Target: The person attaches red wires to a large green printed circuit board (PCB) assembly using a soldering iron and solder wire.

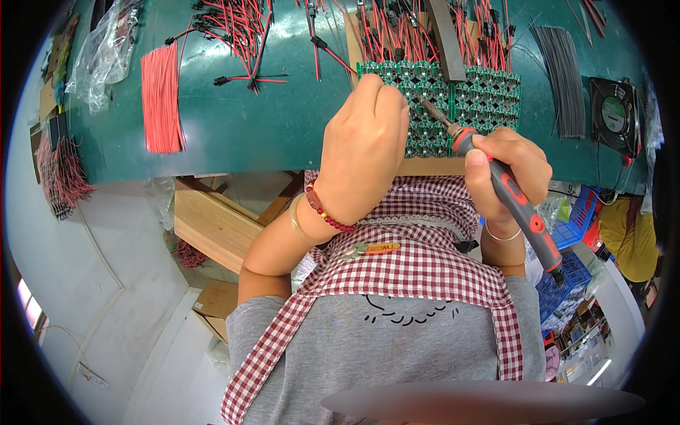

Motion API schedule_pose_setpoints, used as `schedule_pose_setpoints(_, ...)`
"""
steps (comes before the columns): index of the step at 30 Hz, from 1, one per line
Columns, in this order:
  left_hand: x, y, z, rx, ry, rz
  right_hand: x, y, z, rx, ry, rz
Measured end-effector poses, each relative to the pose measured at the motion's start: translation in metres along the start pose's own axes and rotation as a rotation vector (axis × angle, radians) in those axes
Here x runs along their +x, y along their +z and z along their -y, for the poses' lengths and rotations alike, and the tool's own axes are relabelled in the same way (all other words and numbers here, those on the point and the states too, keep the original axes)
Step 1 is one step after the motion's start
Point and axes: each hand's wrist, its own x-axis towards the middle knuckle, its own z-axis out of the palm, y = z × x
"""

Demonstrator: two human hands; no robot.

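In my right hand (511, 170) is a grey and red soldering iron (511, 188). Its metal tip slants up and left to a panel of small green circuit boards (485, 99). My left hand (368, 138) is closed just left of that tip, over the panel's left part. The back of the hand hides its fingertips and whatever they hold. A red wire lead with a black connector (319, 42) runs toward its knuckles; whether the fingers grip it cannot be seen. A grey metal bar (445, 39) lies across the panel's far edge.
Red-and-black leads (237, 28) are heaped at the back of the green table (283, 134). A bundle of red wires (161, 99) lies left, a bundle of grey wires (559, 78) right. Beyond the grey ones stands a black fan (615, 117). A clear plastic bag (106, 49) rests far left.
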Motion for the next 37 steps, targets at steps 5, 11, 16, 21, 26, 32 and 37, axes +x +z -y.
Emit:
schedule_pose_setpoints(5, 0.003, 0.002, 0.002, 0.012, 0.024, 0.009, -0.001, 0.002, 0.0, -0.001, 0.017, 0.015)
schedule_pose_setpoints(11, 0.004, -0.003, -0.003, 0.019, 0.013, -0.015, 0.0, -0.003, 0.005, -0.021, 0.0, 0.022)
schedule_pose_setpoints(16, 0.011, -0.007, 0.003, -0.013, -0.027, -0.064, 0.009, -0.003, 0.007, -0.029, 0.03, 0.01)
schedule_pose_setpoints(21, 0.013, -0.002, 0.005, -0.025, -0.008, -0.052, 0.012, 0.004, 0.0, -0.04, 0.016, -0.019)
schedule_pose_setpoints(26, 0.016, 0.001, 0.006, -0.004, -0.008, -0.026, 0.013, 0.007, -0.003, -0.028, 0.023, -0.007)
schedule_pose_setpoints(32, 0.018, 0.002, 0.005, 0.026, -0.003, -0.014, 0.014, 0.007, -0.003, -0.045, 0.01, 0.001)
schedule_pose_setpoints(37, 0.02, -0.001, 0.005, 0.028, 0.001, -0.009, 0.014, 0.003, -0.001, -0.052, 0.017, -0.009)
